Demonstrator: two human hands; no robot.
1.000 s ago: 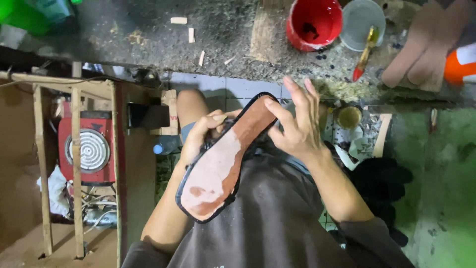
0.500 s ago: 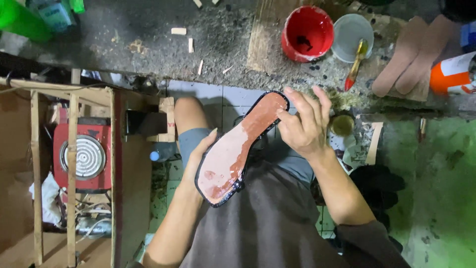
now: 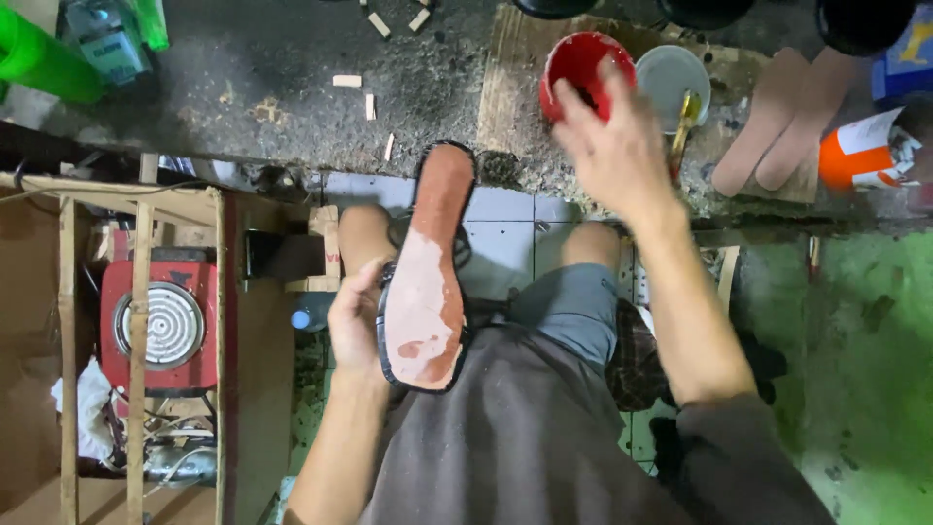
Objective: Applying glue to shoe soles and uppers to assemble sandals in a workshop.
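The left hand [image 3: 355,321] grips a shoe sole [image 3: 428,272] by its edge, holding it over the person's lap. The right hand [image 3: 607,146], fingers loosely spread and empty, hovers over the red pot [image 3: 573,58] near the bench's front edge.

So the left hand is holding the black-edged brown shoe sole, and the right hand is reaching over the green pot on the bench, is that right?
Not quite. In the head view the left hand does hold the black-edged brown shoe sole, but the right hand reaches over a red pot, not a green one.
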